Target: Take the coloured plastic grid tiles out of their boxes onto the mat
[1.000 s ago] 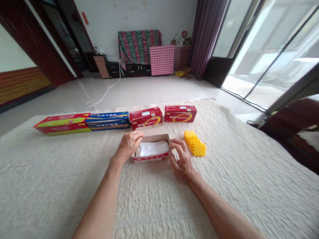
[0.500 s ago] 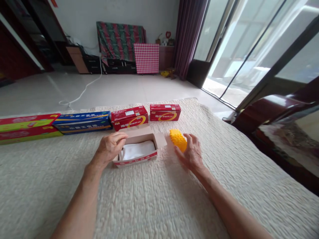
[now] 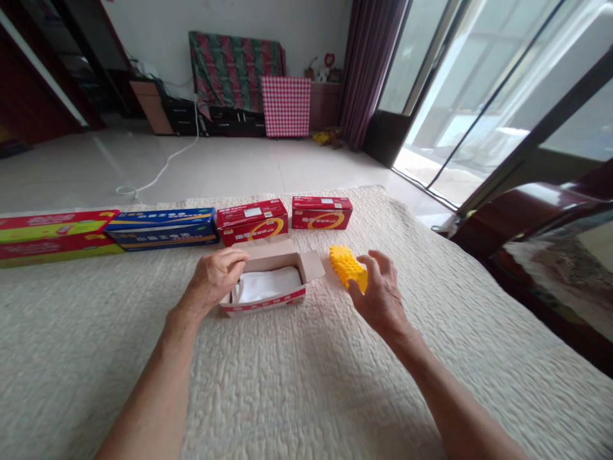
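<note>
An open red-and-white carton lies on the cream quilt, its flaps up and a white packet inside. My left hand grips the carton's left end, fingers curled over the rim. Just right of the carton, my right hand is closed around the near end of a yellow studded block. The block's far end points away from me, close to the carton's right flap. I cannot tell whether the block rests on the quilt or is raised off it.
Behind the carton is a row of closed boxes: a red-and-green one, a blue one, and two red ones. Dark wooden furniture and glass doors stand to the right. Tiled floor lies beyond the quilt.
My right hand left the carton's right end, reached right to the yellow block and closed on it. My left hand stayed on the carton. The view swung to the right.
</note>
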Demonstrator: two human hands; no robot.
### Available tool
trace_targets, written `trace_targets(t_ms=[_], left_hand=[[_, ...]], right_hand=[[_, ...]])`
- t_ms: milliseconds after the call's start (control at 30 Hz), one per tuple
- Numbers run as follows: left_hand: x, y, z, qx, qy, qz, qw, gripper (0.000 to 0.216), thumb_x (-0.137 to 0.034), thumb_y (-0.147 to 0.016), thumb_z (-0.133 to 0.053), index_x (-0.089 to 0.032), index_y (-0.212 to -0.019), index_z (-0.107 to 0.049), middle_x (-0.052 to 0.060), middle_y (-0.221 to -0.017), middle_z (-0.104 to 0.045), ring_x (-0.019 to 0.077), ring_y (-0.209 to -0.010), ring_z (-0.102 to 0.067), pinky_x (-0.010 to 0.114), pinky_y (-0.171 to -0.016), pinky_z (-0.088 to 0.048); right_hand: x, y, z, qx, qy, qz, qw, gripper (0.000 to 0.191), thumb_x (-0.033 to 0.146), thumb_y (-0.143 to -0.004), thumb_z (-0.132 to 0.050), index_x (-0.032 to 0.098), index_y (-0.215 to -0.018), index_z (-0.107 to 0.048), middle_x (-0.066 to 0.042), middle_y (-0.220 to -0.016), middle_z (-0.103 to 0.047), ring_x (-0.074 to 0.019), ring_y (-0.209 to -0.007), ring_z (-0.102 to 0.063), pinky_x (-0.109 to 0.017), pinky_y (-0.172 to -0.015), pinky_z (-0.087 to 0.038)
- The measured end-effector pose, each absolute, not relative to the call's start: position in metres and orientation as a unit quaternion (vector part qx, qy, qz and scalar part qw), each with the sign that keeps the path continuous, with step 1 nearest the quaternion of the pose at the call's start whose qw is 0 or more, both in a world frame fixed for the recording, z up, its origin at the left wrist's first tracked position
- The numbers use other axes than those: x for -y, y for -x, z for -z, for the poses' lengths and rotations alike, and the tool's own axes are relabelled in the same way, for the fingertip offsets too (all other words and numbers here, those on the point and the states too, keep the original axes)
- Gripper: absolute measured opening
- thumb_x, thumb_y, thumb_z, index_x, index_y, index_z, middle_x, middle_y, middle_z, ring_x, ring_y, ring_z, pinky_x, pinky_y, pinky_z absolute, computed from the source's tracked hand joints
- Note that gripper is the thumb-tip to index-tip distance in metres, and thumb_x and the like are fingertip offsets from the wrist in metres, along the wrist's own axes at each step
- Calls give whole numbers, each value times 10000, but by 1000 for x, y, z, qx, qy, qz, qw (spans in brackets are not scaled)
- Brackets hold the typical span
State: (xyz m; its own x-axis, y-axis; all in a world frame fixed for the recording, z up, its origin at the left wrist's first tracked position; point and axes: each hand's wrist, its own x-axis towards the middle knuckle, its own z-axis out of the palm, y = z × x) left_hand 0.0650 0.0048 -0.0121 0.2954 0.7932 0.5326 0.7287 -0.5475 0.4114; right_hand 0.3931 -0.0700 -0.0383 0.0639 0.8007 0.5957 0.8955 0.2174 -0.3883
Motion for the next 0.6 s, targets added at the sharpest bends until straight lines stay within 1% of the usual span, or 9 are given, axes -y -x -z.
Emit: trace_targets(t_ms=[100,167,233,300,400,467,600], left_hand=[[-5,-64,14,-473,-806,-354,42,266,-262,-798,-480,-222,-843,-739,17,-928,-755,187,-872,-698,266,-855,-536],[-5,-65,14,-472,-807,-354,43,267,-257,-799,-479,-219,-846,-738,17,-929,-754,188,-881,-697,267,-860,-534],[-4,-65,13,-470,-806,-356,46,268,-250,-799,-478,-216,-848,-739,20,-932,-754,189,-891,-696,269,-866,-532],[-3,-66,12,-472,-803,-360,54,264,-244,-794,-485,-211,-846,-742,23,-931,-754,189,-886,-696,271,-867,-532],[-3,-65,11,-479,-790,-375,78,252,-250,-794,-501,-207,-832,-747,20,-920,-756,185,-866,-697,267,-860,-535],[-3,-63,11,-486,-776,-390,99,249,-252,-802,-509,-207,-840,-751,18,-926,-756,181,-874,-696,259,-852,-537],[-4,-59,14,-484,-756,-420,133,263,-222,-817,-502,-204,-882,-756,25,-954,-757,176,-917,-695,263,-865,-535]], right_hand=[[78,-382,33,741,589,-16,322,307,218,-748,-594,222,-1050,-539,-118,-1069,-566,-260,-896,-589,-456,-753,-524],[82,-374,37,773,565,-66,281,266,236,-753,-607,220,-1012,-546,-95,-973,-598,-234,-816,-610,-415,-701,-535],[84,-371,42,790,551,-86,255,284,257,-751,-627,222,-1022,-546,-96,-964,-611,-239,-815,-623,-414,-697,-544],[84,-374,45,810,528,-94,237,375,259,-733,-650,221,-1087,-533,-108,-1013,-616,-252,-855,-631,-428,-727,-556],[82,-383,45,848,476,-107,207,505,209,-705,-651,215,-1187,-502,-120,-1083,-619,-269,-946,-633,-436,-792,-568],[81,-388,44,863,457,-108,185,494,169,-706,-632,212,-1184,-515,-120,-1087,-627,-271,-980,-632,-430,-819,-568],[85,-392,30,866,467,-107,143,392,157,-718,-636,208,-1102,-571,-115,-1044,-651,-256,-921,-653,-415,-787,-573]])
